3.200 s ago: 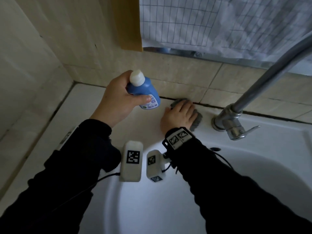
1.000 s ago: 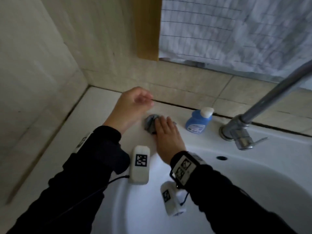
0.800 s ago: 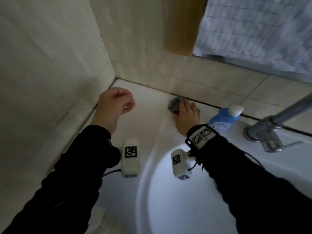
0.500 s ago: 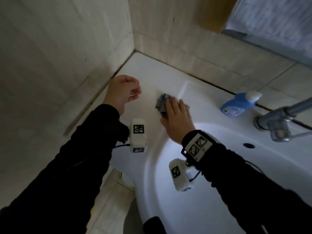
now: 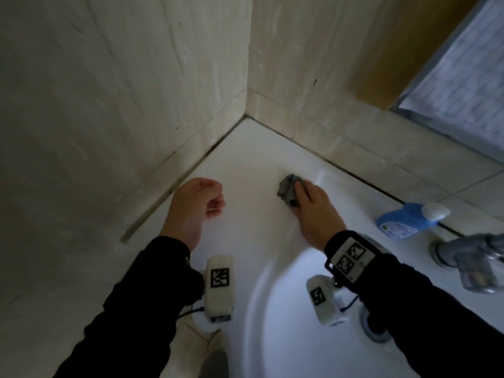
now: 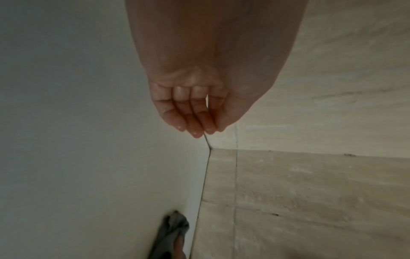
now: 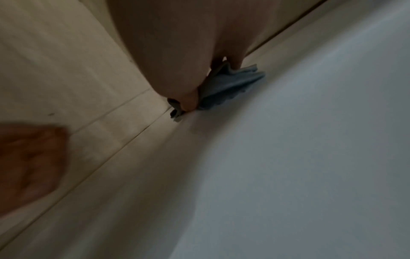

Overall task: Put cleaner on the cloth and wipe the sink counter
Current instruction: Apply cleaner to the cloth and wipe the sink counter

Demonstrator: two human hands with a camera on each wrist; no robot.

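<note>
A crumpled grey cloth point(image 5: 286, 190) lies on the white sink counter point(image 5: 253, 165) near the back wall. My right hand point(image 5: 303, 192) presses on it with straight fingers laid flat over its right part. In the right wrist view the cloth point(image 7: 230, 85) bunches out from under the thumb and fingers. My left hand point(image 5: 215, 203) hovers over the counter to the left, fingers loosely curled and holding nothing; the left wrist view shows its fingers point(image 6: 193, 112) the same way, with the cloth point(image 6: 172, 229) below. The blue cleaner bottle point(image 5: 403, 221) with a white cap stands tilted against the back wall at right.
Beige tiled walls meet in a corner point(image 5: 246, 115) just beyond the counter. The round white basin point(image 5: 286, 309) opens below my right wrist, with its drain point(image 5: 375, 327) partly behind the sleeve. A chrome faucet base point(image 5: 463, 257) sits at the far right.
My left hand set the bottle down by the faucet and now holds nothing. My right hand has slid the cloth left along the counter, towards the corner. The head view swung left.
</note>
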